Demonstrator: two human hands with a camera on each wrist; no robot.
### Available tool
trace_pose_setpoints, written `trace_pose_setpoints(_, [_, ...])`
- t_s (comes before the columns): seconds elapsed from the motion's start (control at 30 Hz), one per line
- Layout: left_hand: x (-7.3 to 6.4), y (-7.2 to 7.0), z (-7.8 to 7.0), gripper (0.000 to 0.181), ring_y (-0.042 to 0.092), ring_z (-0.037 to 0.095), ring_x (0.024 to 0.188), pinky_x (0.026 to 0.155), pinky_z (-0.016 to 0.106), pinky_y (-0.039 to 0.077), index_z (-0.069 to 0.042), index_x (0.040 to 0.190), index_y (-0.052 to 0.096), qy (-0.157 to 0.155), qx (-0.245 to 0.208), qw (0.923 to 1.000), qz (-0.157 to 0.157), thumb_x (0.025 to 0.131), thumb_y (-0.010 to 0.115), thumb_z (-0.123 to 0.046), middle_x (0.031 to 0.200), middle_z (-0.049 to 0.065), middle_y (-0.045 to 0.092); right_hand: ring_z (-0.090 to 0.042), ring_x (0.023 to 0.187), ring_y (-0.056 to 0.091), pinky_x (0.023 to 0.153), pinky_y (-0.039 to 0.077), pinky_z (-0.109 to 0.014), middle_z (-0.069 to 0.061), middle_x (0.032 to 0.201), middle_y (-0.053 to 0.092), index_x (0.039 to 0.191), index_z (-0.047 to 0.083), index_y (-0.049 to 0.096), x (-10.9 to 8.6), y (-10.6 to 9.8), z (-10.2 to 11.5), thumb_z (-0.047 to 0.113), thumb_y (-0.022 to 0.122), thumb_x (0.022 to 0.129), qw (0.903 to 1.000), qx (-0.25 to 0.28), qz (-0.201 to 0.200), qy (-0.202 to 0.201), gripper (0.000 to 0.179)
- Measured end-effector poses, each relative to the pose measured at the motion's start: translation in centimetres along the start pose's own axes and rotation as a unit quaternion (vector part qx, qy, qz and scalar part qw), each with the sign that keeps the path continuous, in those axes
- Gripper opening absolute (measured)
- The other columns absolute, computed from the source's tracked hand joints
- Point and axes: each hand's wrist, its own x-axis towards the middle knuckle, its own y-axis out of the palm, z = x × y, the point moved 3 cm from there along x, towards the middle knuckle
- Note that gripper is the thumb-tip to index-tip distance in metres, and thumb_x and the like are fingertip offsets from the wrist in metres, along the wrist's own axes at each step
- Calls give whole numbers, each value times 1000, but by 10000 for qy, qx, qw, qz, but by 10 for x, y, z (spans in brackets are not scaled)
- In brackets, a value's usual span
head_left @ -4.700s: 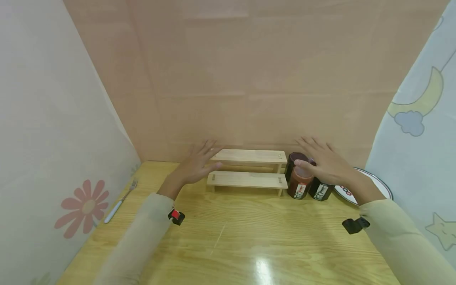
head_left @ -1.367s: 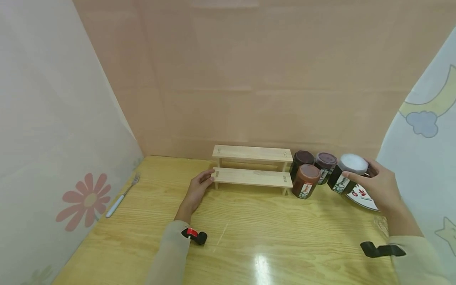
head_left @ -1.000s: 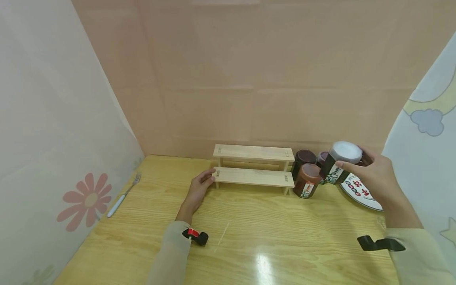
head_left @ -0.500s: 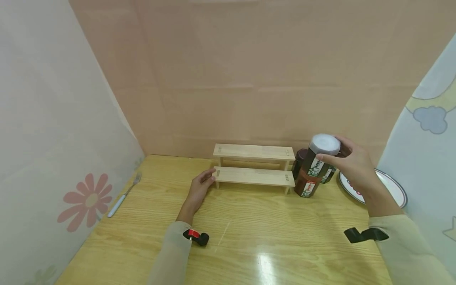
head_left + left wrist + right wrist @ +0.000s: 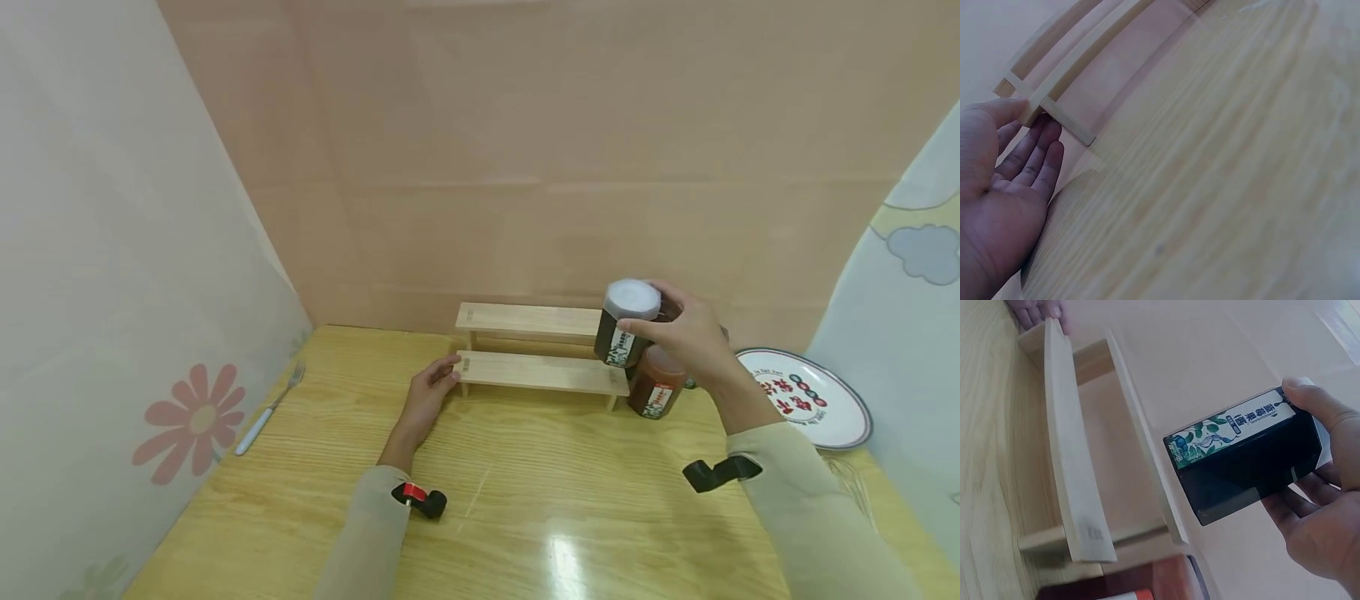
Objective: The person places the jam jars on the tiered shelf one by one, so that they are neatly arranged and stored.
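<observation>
The dark jar (image 5: pixel 1235 465) is in the right hand (image 5: pixel 693 337), raised clear of the bench (image 5: pixel 525 500) over the right end of the wooden stand (image 5: pixel 536 372); seen from the right wrist, it is apart from both tiers. The fingers of this hand pinch the jar near its pale lid (image 5: pixel 633 297), the thumb on one side and the other fingers opposed. The body is faceted and appears rigid; its sheen suggests glass or hard plastic, so treat the surface as slippery and possibly breakable. Expect appreciable weight if filled. Recommended hold: opposed flats of the body, just below the lid; do not rely on the lid alone. Contents: the walls look nearly black, and from where I stand I cannot tell the fill level. The label shows dark berries and green leaves. A second container, the red-brown jar (image 5: pixel 651 388), rests on the bench beside the stand's right end; its fill cannot be read either. The left hand (image 5: pixel 425 396) has its fingers gripping the left end of the lower tier; the stand looks light and stiff, best steadied there. The plate (image 5: pixel 847 408), printed with red characters, lies farther right.
</observation>
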Motion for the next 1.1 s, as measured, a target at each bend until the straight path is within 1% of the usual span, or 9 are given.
trace_pose_setpoints(0.1, [0, 1, 1, 36, 50, 22, 136, 113, 35, 46, -18, 140, 63, -13, 32, 10000, 29, 105, 63, -22, 146, 5, 57, -6, 124, 57, 89, 49, -11, -11, 151, 53, 160, 21, 37, 2, 8, 4, 37, 81, 91, 10000, 5, 50, 50, 84])
trace_pose_setpoints(0.23, [-1, 1, 2, 37, 50, 23, 138, 115, 37, 46, -19, 142, 62, 6, 102, 9999, 33, 105, 62, -23, 148, 5, 56, -12, 126, 57, 91, 51, -13, -15, 152, 51, 160, 15, 36, 10, 23, 9, 30, 82, 91, 9989, 404, 197, -106, 85])
trace_pose_setpoints(0.33, [-1, 0, 2, 37, 49, 25, 139, 116, 40, 45, -19, 142, 62, -3, 127, 9999, -1, 105, 62, -22, 149, 6, 56, -15, 127, 57, 93, 52, -18, -14, 149, 53, 158, 15, 39, 18, 34, 11, 28, 83, 89, 9972, 646, 346, -138, 83])
trace_pose_setpoints(0.47, [-2, -2, 1, 37, 49, 25, 140, 118, 44, 42, -19, 141, 62, -23, 113, 9999, -27, 105, 62, -22, 149, 6, 56, -20, 130, 57, 94, 52, -21, -9, 147, 55, 157, 20, 41, 31, 48, 16, 32, 85, 87, 9964, 710, 447, -99, 84])
trace_pose_setpoints(0.57, [-2, -2, 1, 38, 49, 26, 139, 118, 42, 43, -19, 142, 62, -8, 104, 9999, -32, 105, 63, -22, 149, 6, 56, -24, 133, 56, 97, 53, -25, -11, 148, 55, 158, 19, 40, 41, 58, 18, 30, 85, 88, 9951, 795, 560, -193, 85])
trace_pose_setpoints(0.7, [-4, -2, 1, 38, 51, 24, 137, 115, 38, 45, -18, 142, 62, -70, 114, 9998, -129, 104, 63, -20, 148, 7, 57, -29, 136, 55, 105, 52, -37, -14, 149, 55, 158, 15, 40, 52, 72, 19, 28, 84, 89, 9937, 763, 746, -338, 83])
trace_pose_setpoints(0.87, [-6, 0, 1, 37, 51, 25, 138, 116, 41, 44, -19, 141, 63, -69, 92, 9998, -152, 104, 63, -22, 149, 6, 57, -31, 141, 52, 113, 47, -53, -14, 152, 53, 159, 17, 39, 66, 88, 24, 32, 84, 88, 9928, 812, 820, -330, 85])
trace_pose_setpoints(1.03, [-7, 4, 1, 37, 47, 26, 142, 120, 46, 41, -21, 141, 62, -47, 73, 9999, -66, 105, 63, -24, 152, 4, 54, -32, 142, 50, 117, 43, -54, -15, 152, 52, 157, 17, 41, 79, 103, 27, 24, 83, 89, 9887, 1230, 800, -312, 81])
trace_pose_setpoints(1.1, [-8, 6, 1, 37, 47, 26, 142, 120, 46, 41, -20, 142, 62, -35, 77, 10000, -33, 105, 63, -24, 152, 4, 54, -32, 141, 50, 117, 43, -53, -16, 151, 52, 157, 16, 42, 84, 108, 28, 22, 83, 89, 9883, 1254, 803, -323, 80])
